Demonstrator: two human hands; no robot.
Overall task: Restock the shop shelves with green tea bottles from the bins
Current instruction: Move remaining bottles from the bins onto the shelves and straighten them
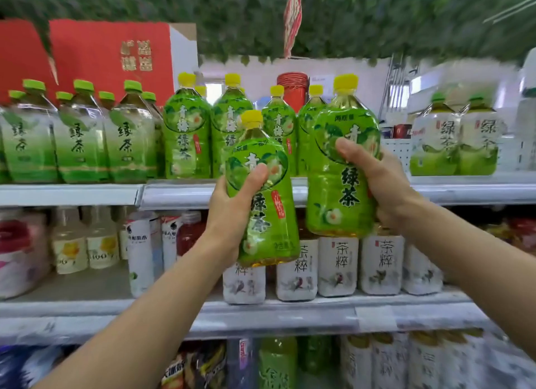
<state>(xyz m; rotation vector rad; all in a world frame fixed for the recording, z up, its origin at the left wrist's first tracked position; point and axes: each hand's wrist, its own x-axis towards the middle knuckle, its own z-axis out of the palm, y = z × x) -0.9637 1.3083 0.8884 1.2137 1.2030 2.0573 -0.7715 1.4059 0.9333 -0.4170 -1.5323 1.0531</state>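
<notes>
Head view (the only view).

Left hand [232, 203] grips a full, clear plastic tea bottle with a green wrap and yellow cap [268, 223] round its middle, thumb across the label front; right hand [387, 185] grips a second bottle of the same kind [340, 185] the same way, held higher. Both bottles are in the air, roughly upright, apart from each other, in front of the upper white shelf edge [179, 192]; matching yellow-capped bottles [187, 139] stand on that shelf just behind.

Handling (judged): filled nearly to the neck, so fairly heavy for one hand; thin wall probably gives a little under squeeze; film wrap smooth, possibly slippery; mid-body below the shoulder looks the sound hold, as taken; not fragile.

Appearance: amber liquid shows at shoulder and base; bright green wrap with fruit picture and dark characters; edges slightly blurred.
</notes>
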